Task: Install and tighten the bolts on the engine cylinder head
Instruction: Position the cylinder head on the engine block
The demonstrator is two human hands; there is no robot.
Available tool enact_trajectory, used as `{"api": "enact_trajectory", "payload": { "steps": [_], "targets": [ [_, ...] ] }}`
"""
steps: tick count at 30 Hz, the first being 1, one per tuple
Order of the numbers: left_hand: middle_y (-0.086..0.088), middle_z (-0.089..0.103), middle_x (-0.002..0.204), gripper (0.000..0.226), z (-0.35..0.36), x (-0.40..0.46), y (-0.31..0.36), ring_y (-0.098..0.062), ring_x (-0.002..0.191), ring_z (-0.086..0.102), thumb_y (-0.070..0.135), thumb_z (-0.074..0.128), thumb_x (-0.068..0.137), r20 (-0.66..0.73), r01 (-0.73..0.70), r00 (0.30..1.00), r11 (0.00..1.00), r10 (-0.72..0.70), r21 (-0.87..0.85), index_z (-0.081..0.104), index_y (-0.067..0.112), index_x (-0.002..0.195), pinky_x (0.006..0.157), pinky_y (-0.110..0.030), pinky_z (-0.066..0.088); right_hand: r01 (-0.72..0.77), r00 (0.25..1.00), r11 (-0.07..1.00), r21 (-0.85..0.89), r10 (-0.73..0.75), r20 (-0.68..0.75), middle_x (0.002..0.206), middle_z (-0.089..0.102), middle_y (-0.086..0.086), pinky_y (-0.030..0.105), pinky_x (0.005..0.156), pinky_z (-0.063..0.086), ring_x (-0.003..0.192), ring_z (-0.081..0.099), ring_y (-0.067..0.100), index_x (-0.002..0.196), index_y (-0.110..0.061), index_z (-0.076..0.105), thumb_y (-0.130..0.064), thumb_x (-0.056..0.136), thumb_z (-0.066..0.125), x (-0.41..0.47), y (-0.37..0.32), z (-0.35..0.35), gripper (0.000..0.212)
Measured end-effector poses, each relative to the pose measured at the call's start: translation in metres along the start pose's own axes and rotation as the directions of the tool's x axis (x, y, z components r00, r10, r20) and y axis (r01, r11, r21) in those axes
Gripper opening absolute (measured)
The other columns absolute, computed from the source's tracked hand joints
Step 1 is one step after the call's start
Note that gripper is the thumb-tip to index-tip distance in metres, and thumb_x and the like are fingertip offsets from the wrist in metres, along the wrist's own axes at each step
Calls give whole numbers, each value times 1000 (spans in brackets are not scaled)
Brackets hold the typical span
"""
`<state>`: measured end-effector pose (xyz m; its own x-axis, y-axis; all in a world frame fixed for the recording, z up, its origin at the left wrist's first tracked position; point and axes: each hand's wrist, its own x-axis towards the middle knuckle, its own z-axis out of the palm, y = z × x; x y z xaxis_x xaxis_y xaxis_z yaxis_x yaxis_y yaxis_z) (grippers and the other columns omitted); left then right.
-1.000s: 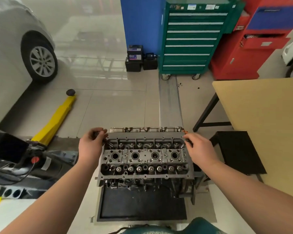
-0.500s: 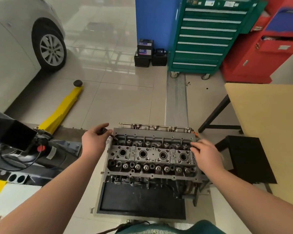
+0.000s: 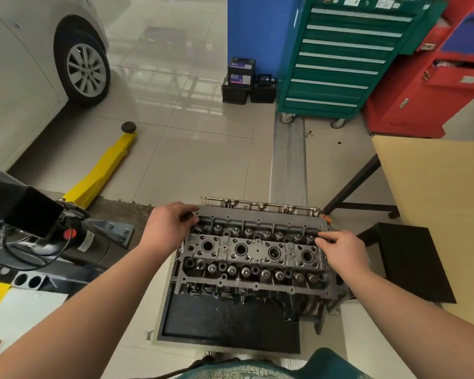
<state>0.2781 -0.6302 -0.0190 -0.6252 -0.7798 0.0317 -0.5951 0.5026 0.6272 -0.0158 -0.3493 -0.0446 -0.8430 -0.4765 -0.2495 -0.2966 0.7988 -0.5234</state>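
Two hands on head [image 3: 253, 253]: left hand [image 3: 167, 230] pinches dark bolt [image 3: 187, 216] far-left; right hand [image 3: 342, 248] fingertips rest far-right, grip unclear. Bolt may tilt, jam crooked.

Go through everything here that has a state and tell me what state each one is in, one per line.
cylinder head: sitting on the engine, top uncovered
left hand: at the head's far left corner, fingers pinching a small dark part
right hand: fingertips on the head's right end
green tool cabinet: drawers all shut
red cabinet: one drawer open

One head-worn camera looks forward and steeply down, close over the cylinder head [image 3: 253, 253].
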Motion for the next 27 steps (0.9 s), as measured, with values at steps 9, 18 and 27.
{"api": "enact_trajectory", "payload": {
  "steps": [9, 18, 27],
  "targets": [
    [12, 67, 89, 24, -3, 8, -1, -8, 79, 62, 14, 81, 92, 20, -22, 1000, 999, 21, 34, 82, 18, 115, 79, -16, 44, -38, 999, 999, 29, 38, 0, 122, 75, 4, 31, 89, 48, 114, 66, 24, 116, -23, 80, -30, 93, 78, 1, -1, 1, 24],
    [0, 76, 98, 23, 1, 1, 0, -11, 78, 61, 10, 80, 93, -14, -98, 995, 994, 99, 45, 81, 12, 115, 79, -23, 48, -46, 999, 999, 21, 46, 11, 124, 74, 4, 35, 95, 50, 116, 66, 25, 118, -23, 79, -30, 94, 77, 1, -2, 0, 26],
    [-1, 77, 99, 21, -3, 2, 0, -12, 79, 62, 12, 79, 93, -11, -71, 997, 995, 72, 75, 82, 13, 114, 80, -23, 47, -34, 999, 999, 7, 34, 9, 123, 74, 4, 34, 94, 49, 115, 66, 25, 119, -21, 78, -30, 94, 77, 2, -3, 0, 27]
  ]
}}
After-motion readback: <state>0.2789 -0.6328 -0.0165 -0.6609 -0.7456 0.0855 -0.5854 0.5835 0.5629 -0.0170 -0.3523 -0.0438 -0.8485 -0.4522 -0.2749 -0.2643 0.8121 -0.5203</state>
